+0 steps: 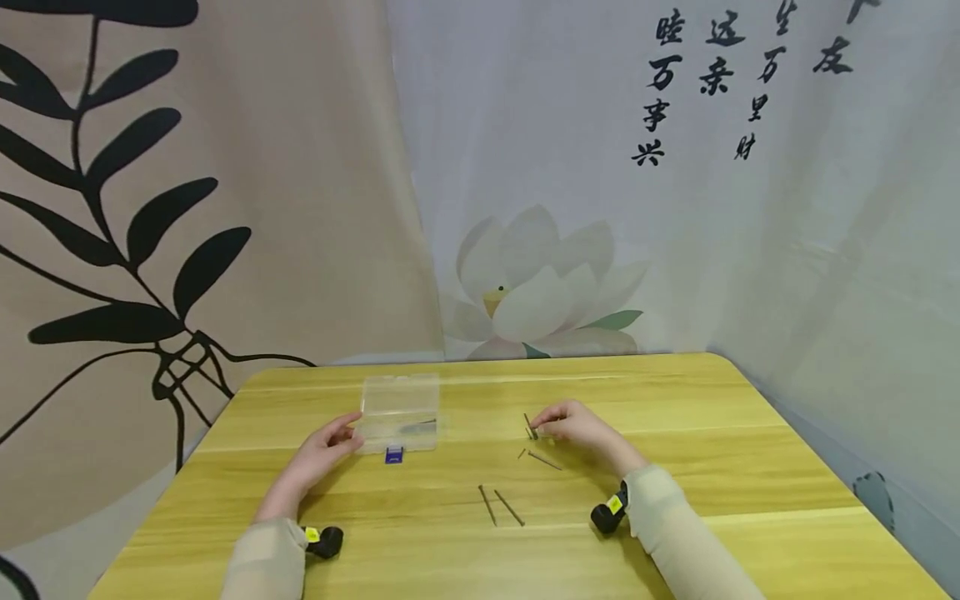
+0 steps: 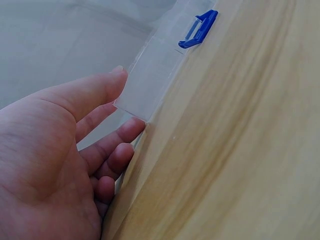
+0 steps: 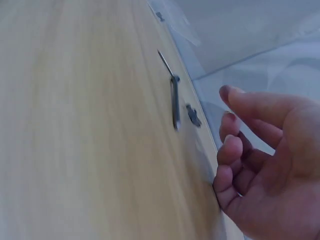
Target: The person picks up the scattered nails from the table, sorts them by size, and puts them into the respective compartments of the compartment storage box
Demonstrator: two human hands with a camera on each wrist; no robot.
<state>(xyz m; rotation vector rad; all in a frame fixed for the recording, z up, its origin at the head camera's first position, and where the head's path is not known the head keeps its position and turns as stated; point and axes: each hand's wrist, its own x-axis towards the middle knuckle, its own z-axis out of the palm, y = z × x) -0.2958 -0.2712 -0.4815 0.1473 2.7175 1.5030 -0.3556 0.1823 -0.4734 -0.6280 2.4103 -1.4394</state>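
A clear plastic box (image 1: 400, 429) lies on the table with its lid raised at the back and a blue latch (image 1: 393, 455) at its front. Something thin and dark shows through its right part. My left hand (image 1: 330, 446) rests at the box's left end, thumb tip by the upper edge and other fingertips low beside the corner. My right hand (image 1: 581, 427) hovers beside a few small dark nails (image 1: 532, 433). In the right wrist view its thumb and index finger stand apart, with nothing between them, close to a nail (image 3: 175, 102) and a blurred dark piece (image 3: 192, 116).
Two longer nails (image 1: 510, 507) lie nearer the front of the wooden table (image 1: 420, 550). Another nail (image 1: 543, 460) and a short one (image 1: 521, 453) sit just in front of the right hand. A printed curtain (image 1: 322, 208) hangs behind the table's back edge.
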